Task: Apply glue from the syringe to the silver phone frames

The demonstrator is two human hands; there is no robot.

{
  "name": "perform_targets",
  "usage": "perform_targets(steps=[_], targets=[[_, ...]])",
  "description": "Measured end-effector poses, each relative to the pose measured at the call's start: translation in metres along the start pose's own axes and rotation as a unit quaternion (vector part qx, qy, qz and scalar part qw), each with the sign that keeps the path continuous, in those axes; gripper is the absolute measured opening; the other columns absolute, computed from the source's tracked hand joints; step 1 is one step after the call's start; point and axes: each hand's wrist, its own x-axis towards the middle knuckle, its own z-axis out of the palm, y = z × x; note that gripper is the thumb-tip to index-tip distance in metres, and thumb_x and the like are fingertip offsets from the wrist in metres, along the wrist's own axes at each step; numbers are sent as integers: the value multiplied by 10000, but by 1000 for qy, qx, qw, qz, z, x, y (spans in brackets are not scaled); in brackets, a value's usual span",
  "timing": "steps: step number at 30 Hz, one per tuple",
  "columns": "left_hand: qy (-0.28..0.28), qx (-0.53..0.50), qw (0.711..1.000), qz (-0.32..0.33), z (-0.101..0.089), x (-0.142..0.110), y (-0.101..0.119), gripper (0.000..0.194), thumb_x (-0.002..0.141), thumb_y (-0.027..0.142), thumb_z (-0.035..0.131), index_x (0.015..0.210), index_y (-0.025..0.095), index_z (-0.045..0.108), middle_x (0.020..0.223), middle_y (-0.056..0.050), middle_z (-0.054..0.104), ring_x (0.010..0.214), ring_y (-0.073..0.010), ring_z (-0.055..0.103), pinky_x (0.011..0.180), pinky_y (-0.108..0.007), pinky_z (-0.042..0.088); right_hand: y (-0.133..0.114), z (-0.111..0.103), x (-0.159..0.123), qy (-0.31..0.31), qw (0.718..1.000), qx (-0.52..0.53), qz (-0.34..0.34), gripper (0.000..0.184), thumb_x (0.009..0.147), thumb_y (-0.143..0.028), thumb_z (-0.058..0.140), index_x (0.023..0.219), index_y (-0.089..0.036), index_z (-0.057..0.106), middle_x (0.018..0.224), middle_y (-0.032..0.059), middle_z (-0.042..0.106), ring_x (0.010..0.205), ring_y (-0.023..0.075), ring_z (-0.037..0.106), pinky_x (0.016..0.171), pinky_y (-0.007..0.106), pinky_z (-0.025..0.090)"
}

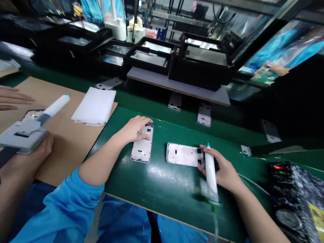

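My left hand [136, 128] rests with fingers flat on the top of a white phone frame [142, 146] lying upright on the green mat [162, 182]. My right hand [222, 170] is closed around a white glue syringe [210, 173], tip pointing up and away. Its fingers also touch the right end of a second white phone frame [183, 154] lying sideways on the mat. A thin hose runs from the syringe's rear end toward me.
Another person's hands at the left hold a grey dispenser with a syringe [27, 130] over a brown board [68, 135]. White cloths [95, 106] lie on it. More frames [204, 114] ride the green belt. Black trays [152, 55] stand behind. A control box [291, 189] sits at right.
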Motion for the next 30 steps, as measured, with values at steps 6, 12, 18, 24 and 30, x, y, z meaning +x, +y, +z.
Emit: perform_targets(steps=[6, 12, 18, 24, 30], targets=[[2, -10, 1000, 8, 0, -2, 0, 695, 835, 415, 797, 1426, 185, 512, 1445, -140, 596, 1346, -341, 496, 1105, -490, 406, -5, 11, 31, 53, 997, -33, -44, 431, 829, -360, 773, 1214, -276, 596, 1080, 125, 742, 1001, 347, 710, 839, 528, 603], [-5, 0, 999, 32, 0, -1, 5, 681, 844, 587, 746, 1374, 197, 571, 1343, -129, 641, 1260, -341, 532, 1053, -482, 442, -45, 45, 89, -40, 990, 61, -118, 426, 875, -393, 748, 1265, -269, 631, 1222, 112, 743, 1202, 346, 666, 1019, 566, 551], [-17, -15, 1000, 18, 5, 1, 20, 890, 769, 774, 707, 1425, 187, 572, 1312, -140, 639, 1217, -344, 544, 1034, -486, 441, -56, 63, 109, -6, 974, 219, -59, 521, 962, -452, 659, 1439, -289, 527, 1285, 92, 724, 1257, 298, 658, 1086, 544, 518], [-22, -10, 998, 58, 23, 9, 29, 689, 765, 684, 774, 1261, 211, 707, 1170, -104, 654, 1089, -303, 578, 980, -459, 441, -58, 60, 108, -20, 913, 383, 143, 490, 898, -649, 662, 1158, -236, 703, 823, 53, 751, 620, 207, 691, 605, 375, 606], [-42, -38, 995, 76, 23, 8, 30, 591, 747, 631, 807, 1165, 219, 731, 1121, -83, 654, 1066, -290, 579, 933, -425, 428, -67, 58, 108, -31, 933, 337, 120, 302, 829, -478, 769, 983, -227, 704, 753, 38, 724, 594, 187, 649, 551, 329, 540]])
